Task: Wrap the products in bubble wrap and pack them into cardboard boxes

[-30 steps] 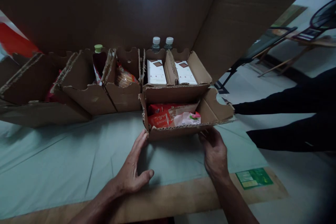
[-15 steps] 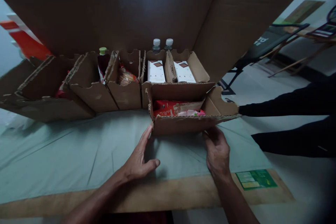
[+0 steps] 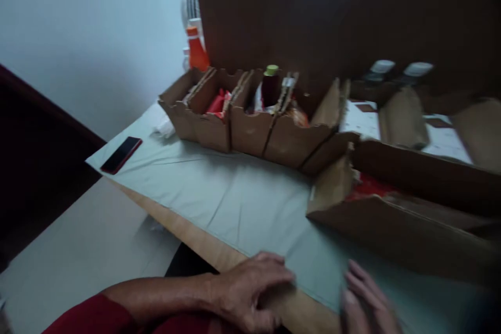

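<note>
My left hand (image 3: 254,289) hovers over the table's front edge, its fingers loosely curved and apart, with nothing in it. To its right, my right hand (image 3: 370,302) shows only partly at the bottom of the view; its fingers are stretched out, slightly blurred, and hold nothing. Beyond both hands sits a cardboard box (image 3: 395,229) with a red packet (image 3: 370,187) inside. Neither hand touches it. Behind stands a row of cardboard bins (image 3: 250,130) holding a bottle with a green cap (image 3: 271,86), a red packet (image 3: 219,103) and white boxes (image 3: 362,120).
A phone (image 3: 121,155) lies near the table's left corner. Crumpled clear plastic (image 3: 164,126) is beside the leftmost bin. An orange bottle (image 3: 198,49) stands behind the row, and white-capped bottles (image 3: 418,70) stand at the back right. A tall cardboard panel (image 3: 332,15) rises behind everything.
My view has swung left, bringing the phone and wall into sight. Both hands have come away from the front cardboard box and drawn back toward the table's near edge.
</note>
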`<state>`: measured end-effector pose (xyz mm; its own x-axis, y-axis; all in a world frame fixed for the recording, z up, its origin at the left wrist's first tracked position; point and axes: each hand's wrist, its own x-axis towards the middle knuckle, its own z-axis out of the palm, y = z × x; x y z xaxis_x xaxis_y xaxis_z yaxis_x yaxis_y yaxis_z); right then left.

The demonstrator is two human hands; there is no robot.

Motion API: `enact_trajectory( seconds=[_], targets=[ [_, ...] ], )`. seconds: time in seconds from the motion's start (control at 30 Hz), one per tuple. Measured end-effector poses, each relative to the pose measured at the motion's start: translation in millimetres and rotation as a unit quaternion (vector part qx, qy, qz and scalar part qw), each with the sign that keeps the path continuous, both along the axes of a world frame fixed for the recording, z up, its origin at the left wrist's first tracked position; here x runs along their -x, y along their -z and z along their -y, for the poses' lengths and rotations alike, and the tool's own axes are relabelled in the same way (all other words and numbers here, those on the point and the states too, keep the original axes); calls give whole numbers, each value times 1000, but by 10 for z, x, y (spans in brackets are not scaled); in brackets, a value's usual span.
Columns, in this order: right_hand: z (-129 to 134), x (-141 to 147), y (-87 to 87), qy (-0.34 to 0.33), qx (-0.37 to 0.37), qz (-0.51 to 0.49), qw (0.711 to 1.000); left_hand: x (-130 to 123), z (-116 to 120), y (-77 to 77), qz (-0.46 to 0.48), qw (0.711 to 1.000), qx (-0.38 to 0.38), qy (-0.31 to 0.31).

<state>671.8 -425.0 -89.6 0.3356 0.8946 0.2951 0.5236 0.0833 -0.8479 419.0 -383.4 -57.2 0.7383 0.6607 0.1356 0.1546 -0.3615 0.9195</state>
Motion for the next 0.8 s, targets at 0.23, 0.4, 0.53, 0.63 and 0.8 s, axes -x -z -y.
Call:
enact_trajectory(
  seconds=[0.23,0.4,0.53,0.63,0.8],
  targets=[
    [-510,1288,-6,-288,-151,246,913,1100,-239,-385,-17,995,-18,-100],
    [-581,1603,-16,-316,-178,282,888,2482,-1130,-417,-134,819,-175,-530],
    [-634,1560,55,-308,-181,277,892,3237,-1938,-420,-140,743,-184,-628],
    [-650,1536,75,-305,-178,274,895,3478,-2393,-421,-117,722,-153,-664],
    [-639,1559,23,-315,-154,286,892,3605,-2582,-512,-55,708,-138,-690]
  ],
)
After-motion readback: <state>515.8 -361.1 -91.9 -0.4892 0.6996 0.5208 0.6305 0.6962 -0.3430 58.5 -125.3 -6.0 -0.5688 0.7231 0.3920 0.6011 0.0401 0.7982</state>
